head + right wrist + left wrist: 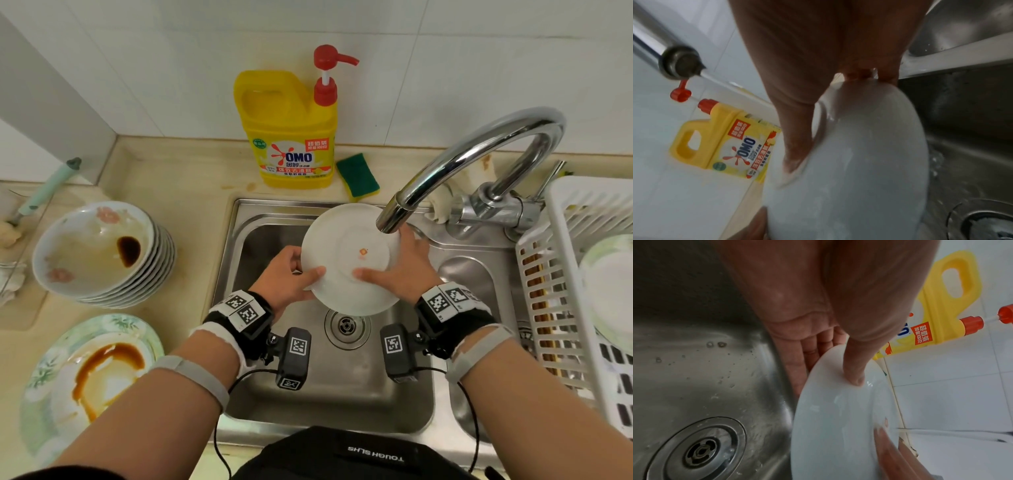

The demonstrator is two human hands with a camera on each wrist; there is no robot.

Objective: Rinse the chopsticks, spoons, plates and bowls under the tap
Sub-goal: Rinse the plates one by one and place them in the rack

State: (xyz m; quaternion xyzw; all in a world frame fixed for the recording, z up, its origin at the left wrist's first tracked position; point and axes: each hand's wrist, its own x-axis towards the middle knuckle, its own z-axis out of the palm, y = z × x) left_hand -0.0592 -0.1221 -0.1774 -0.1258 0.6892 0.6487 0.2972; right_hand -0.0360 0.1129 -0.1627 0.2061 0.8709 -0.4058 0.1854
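At frame centre, a white plate is held tilted over the sink, just under the tap. Left hand and right hand pinch its opposite edges, thumbs on its underside.

A beige countertop is seen around a steel sink. On it are set a yellow detergent bottle, a green sponge, a stack of dirty bowls, a sauce-stained plate and a white drying rack.
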